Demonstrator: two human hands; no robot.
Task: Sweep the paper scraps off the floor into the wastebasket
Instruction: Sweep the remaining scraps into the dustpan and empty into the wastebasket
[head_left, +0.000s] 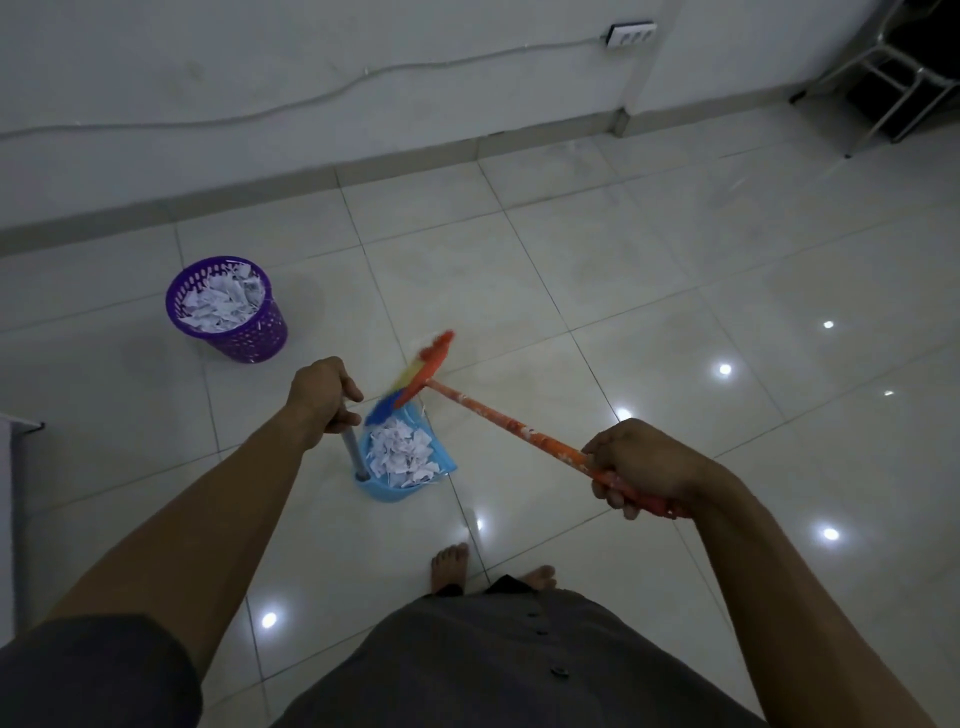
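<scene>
One heap of paper scraps fills the blue dustpan at frame centre. Left hand fingers clamp its handle; right hand fingers clamp the broom. Sweeping looks finished; next, carry it level and tip into the purple wastebasket, centre-left.

The tiled floor bears a purple wastebasket, a blue dustpan and bare feet.

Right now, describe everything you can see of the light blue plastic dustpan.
The light blue plastic dustpan sits on the pale tiled floor, ahead of bare feet. Its tray holds a heap of white paper scraps. A grey upright handle rises from a socket at its near-left corner, its top gripped by the left hand. Blurred bristles of the orange-handled broom overlap its far open edge.
</scene>
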